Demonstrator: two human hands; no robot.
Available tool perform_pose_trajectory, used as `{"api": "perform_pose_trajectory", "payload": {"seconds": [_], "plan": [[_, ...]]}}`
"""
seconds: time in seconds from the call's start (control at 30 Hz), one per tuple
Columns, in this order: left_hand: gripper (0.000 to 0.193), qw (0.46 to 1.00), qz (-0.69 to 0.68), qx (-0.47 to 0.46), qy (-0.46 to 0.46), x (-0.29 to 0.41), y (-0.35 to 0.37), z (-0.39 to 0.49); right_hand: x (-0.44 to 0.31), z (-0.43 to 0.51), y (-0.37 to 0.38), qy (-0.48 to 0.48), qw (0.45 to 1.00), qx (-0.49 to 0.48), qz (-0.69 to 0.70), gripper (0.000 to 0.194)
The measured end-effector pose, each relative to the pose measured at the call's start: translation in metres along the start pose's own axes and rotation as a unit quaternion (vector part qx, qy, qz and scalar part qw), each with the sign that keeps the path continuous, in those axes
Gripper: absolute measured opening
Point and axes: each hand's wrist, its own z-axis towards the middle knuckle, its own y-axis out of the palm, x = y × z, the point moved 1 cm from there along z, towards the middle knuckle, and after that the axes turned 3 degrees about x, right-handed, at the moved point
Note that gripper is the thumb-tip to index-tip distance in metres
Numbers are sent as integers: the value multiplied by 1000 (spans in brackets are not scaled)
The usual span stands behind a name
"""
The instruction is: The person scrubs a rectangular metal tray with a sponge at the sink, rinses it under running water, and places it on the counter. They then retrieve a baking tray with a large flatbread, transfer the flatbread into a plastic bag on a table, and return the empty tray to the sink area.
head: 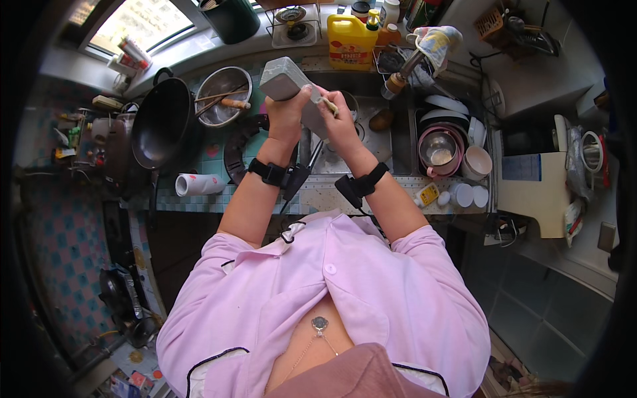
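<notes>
My left hand (286, 117) grips a long grey box-shaped object (279, 85), tilted and raised over the counter's sink edge. What it is exactly I cannot tell. My right hand (342, 122) is against its lower right side, pinching a small yellowish scrap (328, 105), perhaps cloth or sponge. Under both hands is a metal sink (371, 151). A brown potato-like lump (381, 120) lies in it, and a metal bowl (351, 105) is partly hidden behind my right hand. A slim metal rod (315, 155) shows below the grey object.
Left stand a black wok (164, 122), a metal basin (224, 102) with chopsticks and a paper roll (199, 184). A yellow jug (351, 42) stands behind the sink, near a cloth-topped faucet (410, 64). Stacked bowls (440, 144) and a small yellow bottle (427, 195) are at right.
</notes>
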Motion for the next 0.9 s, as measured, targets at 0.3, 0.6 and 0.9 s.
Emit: {"api": "perform_pose_trajectory", "payload": {"seconds": [0.3, 0.6, 0.9], "plan": [[43, 988, -119, 88, 42, 49, -21, 13, 23, -14, -54, 6, 995, 17, -103, 13], [31, 997, -66, 15, 47, 32, 0, -11, -48, 19, 38, -147, 988, 20, -40, 14], [40, 991, -96, 85, 46, 40, -15, 1, -30, 20, 2, -15, 988, -23, -151, 14]]}}
